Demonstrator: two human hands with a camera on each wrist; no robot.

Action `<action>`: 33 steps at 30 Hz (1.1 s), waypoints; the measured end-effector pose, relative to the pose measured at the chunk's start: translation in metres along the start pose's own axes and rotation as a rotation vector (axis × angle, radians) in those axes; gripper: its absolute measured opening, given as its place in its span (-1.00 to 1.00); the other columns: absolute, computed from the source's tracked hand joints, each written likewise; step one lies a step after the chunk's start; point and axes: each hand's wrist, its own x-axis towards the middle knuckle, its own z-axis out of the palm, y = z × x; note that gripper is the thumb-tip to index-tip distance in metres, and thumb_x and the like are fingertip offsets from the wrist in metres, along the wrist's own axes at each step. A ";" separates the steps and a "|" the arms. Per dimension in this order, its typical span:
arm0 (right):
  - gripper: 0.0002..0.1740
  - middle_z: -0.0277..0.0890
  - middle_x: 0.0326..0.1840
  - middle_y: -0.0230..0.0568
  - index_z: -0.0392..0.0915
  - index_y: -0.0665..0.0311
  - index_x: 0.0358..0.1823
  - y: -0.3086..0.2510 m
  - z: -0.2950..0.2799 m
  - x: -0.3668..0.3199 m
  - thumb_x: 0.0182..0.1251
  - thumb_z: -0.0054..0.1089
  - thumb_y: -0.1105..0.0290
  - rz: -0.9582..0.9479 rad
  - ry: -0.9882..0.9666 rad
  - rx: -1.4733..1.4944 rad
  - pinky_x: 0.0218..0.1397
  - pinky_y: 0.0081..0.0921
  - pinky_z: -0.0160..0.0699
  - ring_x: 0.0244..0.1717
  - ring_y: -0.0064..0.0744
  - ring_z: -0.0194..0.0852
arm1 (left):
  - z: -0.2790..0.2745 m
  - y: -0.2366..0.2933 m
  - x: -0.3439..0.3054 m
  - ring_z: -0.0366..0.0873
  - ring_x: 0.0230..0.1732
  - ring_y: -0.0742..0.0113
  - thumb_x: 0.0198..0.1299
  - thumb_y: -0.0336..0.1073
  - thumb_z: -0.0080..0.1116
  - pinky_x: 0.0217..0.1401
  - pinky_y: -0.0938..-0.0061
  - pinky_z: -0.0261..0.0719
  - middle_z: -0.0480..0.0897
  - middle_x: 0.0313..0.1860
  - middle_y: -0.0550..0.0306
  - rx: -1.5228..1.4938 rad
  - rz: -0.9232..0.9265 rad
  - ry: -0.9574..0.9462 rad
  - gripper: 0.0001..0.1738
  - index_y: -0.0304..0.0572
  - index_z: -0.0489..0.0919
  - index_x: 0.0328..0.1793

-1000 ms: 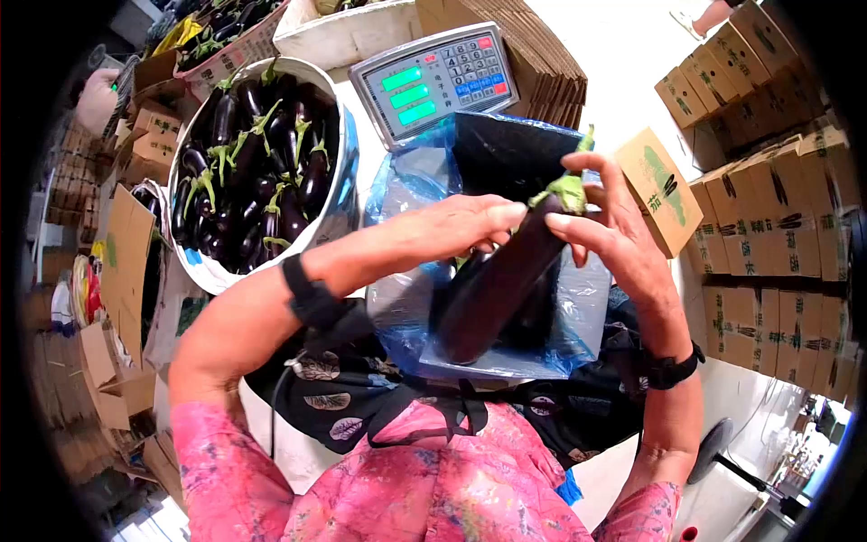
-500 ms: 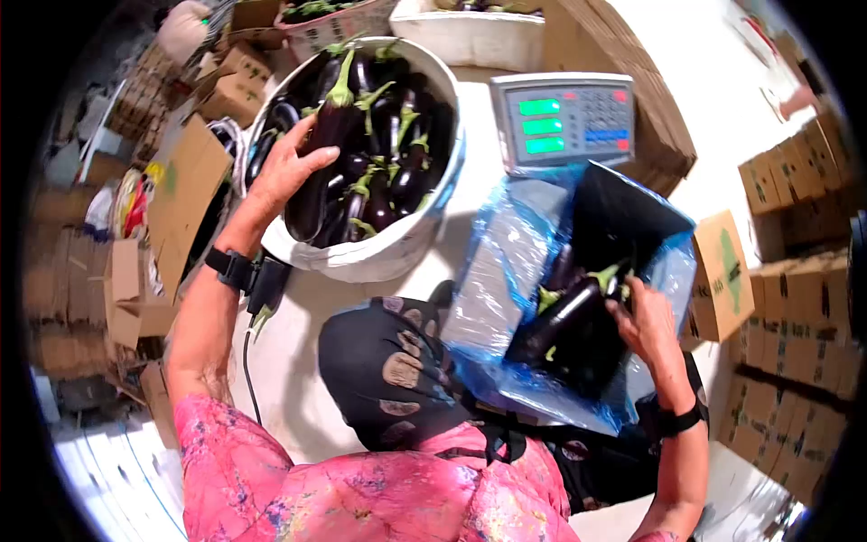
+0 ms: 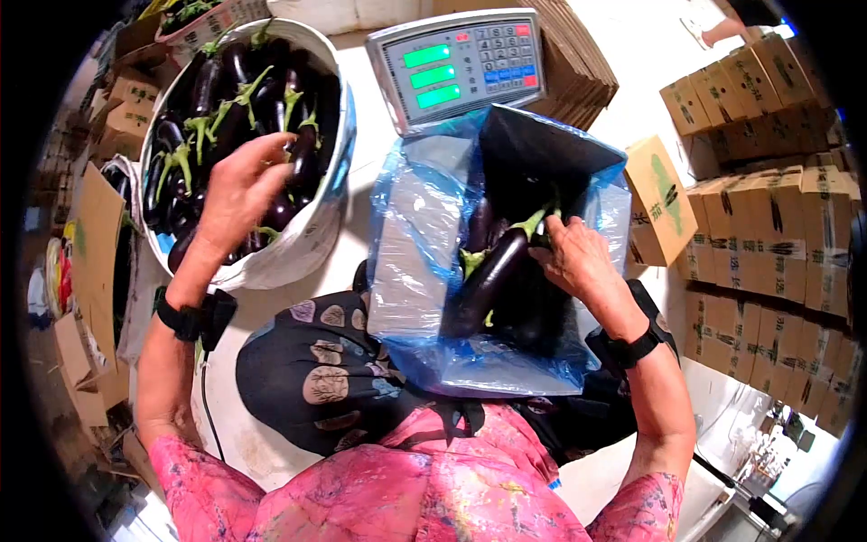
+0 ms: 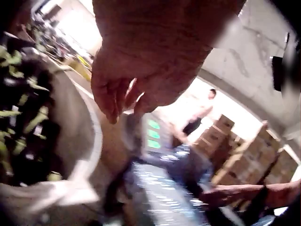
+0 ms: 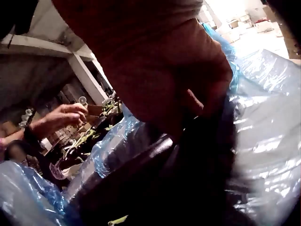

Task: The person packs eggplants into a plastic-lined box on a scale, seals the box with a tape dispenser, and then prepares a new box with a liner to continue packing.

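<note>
My left hand [image 3: 237,194] hovers over the white bucket [image 3: 312,242] of dark purple eggplants [image 3: 237,65], fingers loosely bent with nothing between them. In the left wrist view that hand [image 4: 150,70] hangs beside the bucket's rim, its fingers bent down. My right hand [image 3: 587,262] reaches into the box [image 3: 603,149] lined with blue plastic film [image 3: 411,262]. Its thumb and fingers grip an eggplant near the stem end. Another glossy eggplant [image 3: 488,285] lies slanted beside it, green stem toward the hand. In the right wrist view the palm [image 5: 155,80] hides most of the grip.
A digital scale [image 3: 456,70] with green displays stands behind the lined box. Flattened cardboard [image 3: 578,63] is stacked behind it. Printed cartons [image 3: 768,226] are piled at the right, and an open carton [image 3: 95,271] stands at the left. A cable [image 3: 210,406] trails from my left wrist.
One second ago both hands held an eggplant over the box. Then my left hand went to an eggplant in the bucket; now it is off it. My right hand stays in the box.
</note>
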 end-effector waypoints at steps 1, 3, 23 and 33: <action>-0.50 0.58 -0.32 0.12 0.45 0.35 -0.10 -0.003 -0.006 0.003 0.24 0.35 0.06 0.042 -0.115 0.023 -0.26 0.02 0.60 -0.27 0.21 0.61 | 0.011 0.047 0.007 0.63 -0.17 0.42 0.34 -0.39 0.16 -0.09 0.51 0.61 0.70 -0.11 0.07 -0.125 0.004 -0.178 -0.61 -0.25 0.56 0.29; -0.42 0.58 -0.29 0.24 0.44 0.34 -0.03 -0.009 -0.016 0.004 0.29 0.29 -0.07 0.124 -0.338 0.085 -0.16 0.06 0.58 -0.21 0.29 0.60 | 0.050 0.090 0.017 0.66 -0.26 0.39 0.29 -0.36 0.20 -0.14 0.45 0.62 0.71 -0.25 0.01 -0.242 0.121 -0.435 -0.55 -0.26 0.51 0.31; -0.61 0.64 -0.07 0.20 0.49 0.35 0.06 0.028 0.008 0.045 0.31 0.16 0.25 -0.053 -0.304 0.513 0.08 -0.07 0.58 0.00 0.23 0.62 | 0.190 0.142 -0.005 0.62 -0.05 -0.46 0.21 -0.06 0.28 0.03 -0.11 0.55 0.63 -0.16 -0.52 0.077 -0.049 -0.641 -0.07 -0.35 0.01 0.49; -0.34 0.59 -0.05 0.41 0.21 0.33 0.36 -0.005 0.012 0.008 0.34 0.26 0.23 0.117 -0.309 0.578 0.13 0.05 0.51 0.06 0.40 0.54 | 0.208 0.123 -0.019 0.59 -0.09 -0.54 0.24 -0.04 0.29 0.05 -0.07 0.56 0.62 -0.18 -0.58 0.009 0.060 -0.690 0.11 -0.52 -0.20 0.58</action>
